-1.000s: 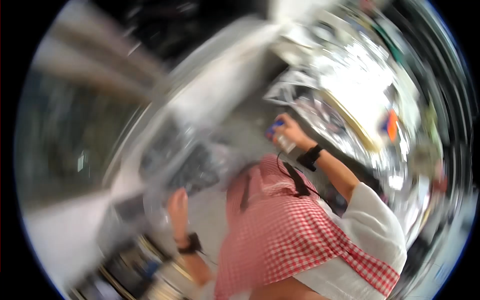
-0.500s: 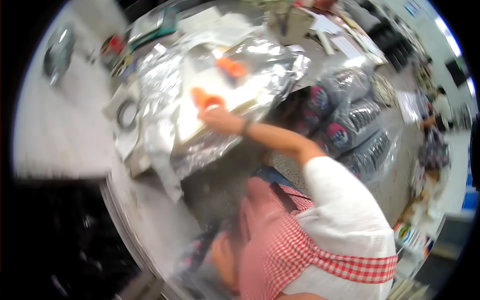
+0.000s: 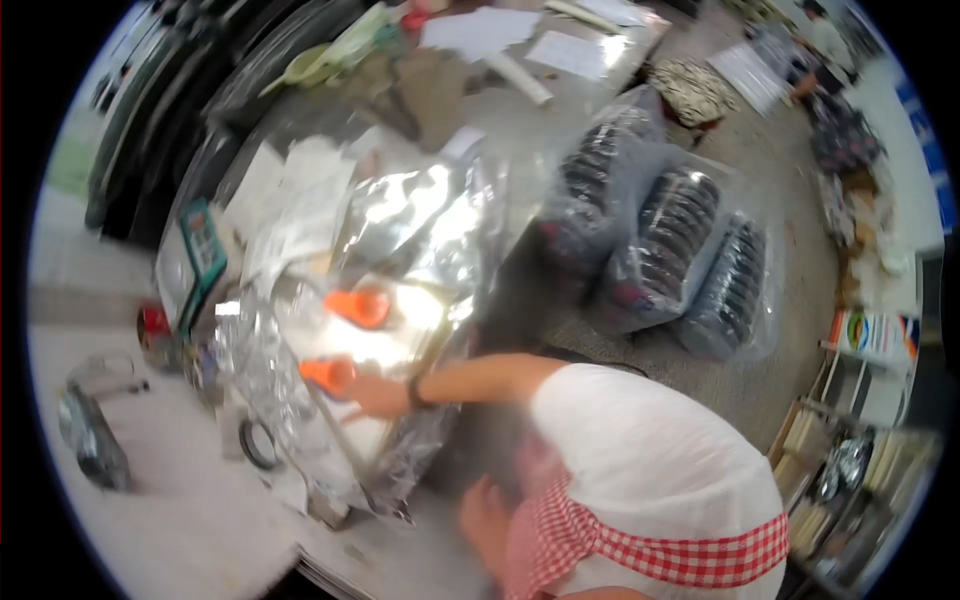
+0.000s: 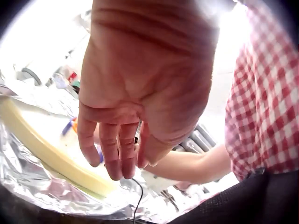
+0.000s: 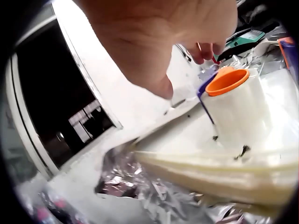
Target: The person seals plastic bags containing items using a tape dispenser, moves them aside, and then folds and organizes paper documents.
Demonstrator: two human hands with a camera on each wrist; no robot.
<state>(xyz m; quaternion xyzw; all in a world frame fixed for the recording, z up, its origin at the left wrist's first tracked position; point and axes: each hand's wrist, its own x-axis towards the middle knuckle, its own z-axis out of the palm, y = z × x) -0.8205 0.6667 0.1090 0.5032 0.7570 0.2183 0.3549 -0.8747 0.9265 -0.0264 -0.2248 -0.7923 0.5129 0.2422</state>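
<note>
Two orange-ended tape dispensers, one (image 3: 328,375) nearer my hand and another (image 3: 358,306), lie on pale sheets over crinkled silver foil (image 3: 265,365). My right hand (image 3: 380,397) is beside the nearer one; in the right wrist view its thumb and fingers are apart, above and left of the orange ring (image 5: 227,83) on a roll (image 5: 243,112), gripping nothing visible. My left hand (image 3: 485,515) is low by the checked apron. The left wrist view shows the left hand (image 4: 145,88) empty, fingers loosely bent, near the thick yellowish edge (image 4: 51,154) of the sheets.
Bagged dark items (image 3: 665,235) stand beyond the table gap. A black ring (image 3: 258,443), a green-framed device (image 3: 203,252) and a clear wrapped object (image 3: 92,435) lie around the foil. Papers (image 3: 480,32) are farther back, and a shelf (image 3: 850,480) stands at right.
The head view has turned toward the table. My right hand, earlier holding a blue-and-white item away from the foil, is now over the sheets with it let go. My left hand has moved beside the apron.
</note>
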